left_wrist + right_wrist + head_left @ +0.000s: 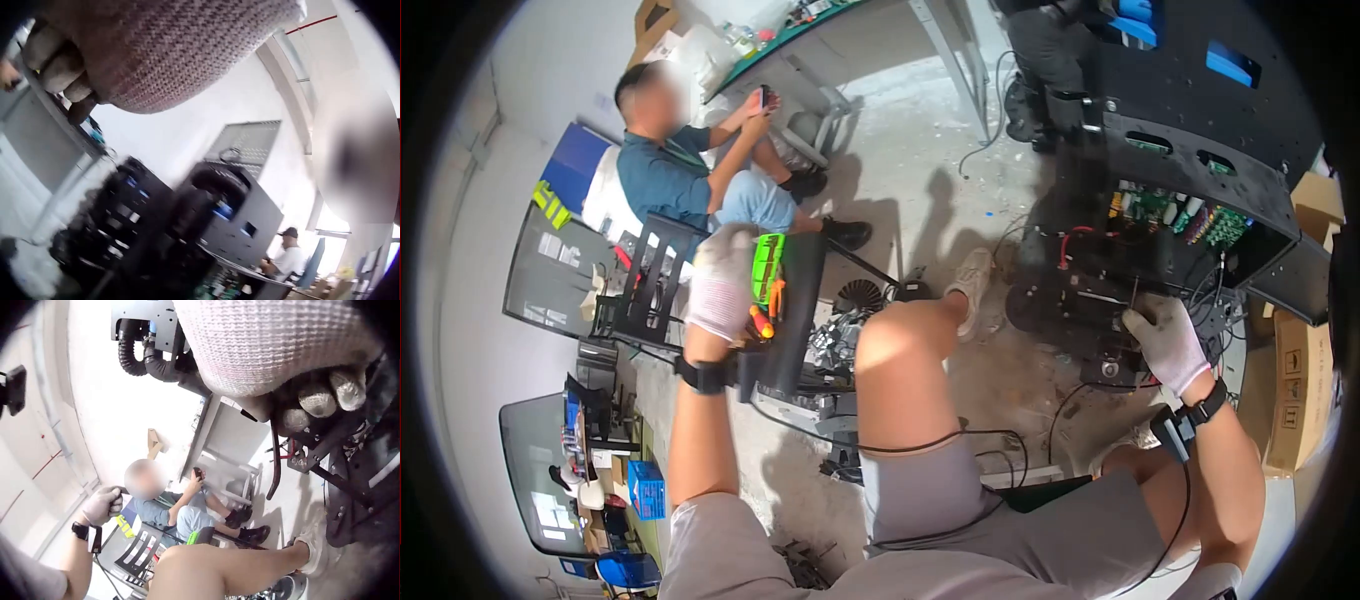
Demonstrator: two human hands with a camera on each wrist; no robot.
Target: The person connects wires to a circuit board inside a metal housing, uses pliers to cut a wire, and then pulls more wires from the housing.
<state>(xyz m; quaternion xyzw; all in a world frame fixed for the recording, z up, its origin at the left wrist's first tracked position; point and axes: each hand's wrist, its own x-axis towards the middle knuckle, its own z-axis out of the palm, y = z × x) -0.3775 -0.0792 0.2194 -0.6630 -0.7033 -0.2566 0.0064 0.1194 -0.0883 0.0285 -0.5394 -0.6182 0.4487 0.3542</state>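
Note:
My gloved right hand (1165, 340) reaches into the open black machine (1170, 230), among its wires and circuit boards. Its fingers (315, 394) curl round a thin metal tool (1135, 296) that stands upright in the machine's base. My gloved left hand (720, 285) is raised to the left of my knee and grips the top edge of a black panel (800, 300). That panel carries a green tool holder (767, 268) with orange-handled screwdrivers. The left hand (103, 503) shows as a closed fist in the right wrist view, and its curled fingers (56, 62) appear in the left wrist view.
A person (690, 175) sits on the floor ahead, looking at a phone. A black slatted frame (650, 280) stands left of my hand. Cables and parts (840, 340) litter the concrete floor. Cardboard boxes (1300, 390) stand on the right, and desk legs (945, 50) are behind.

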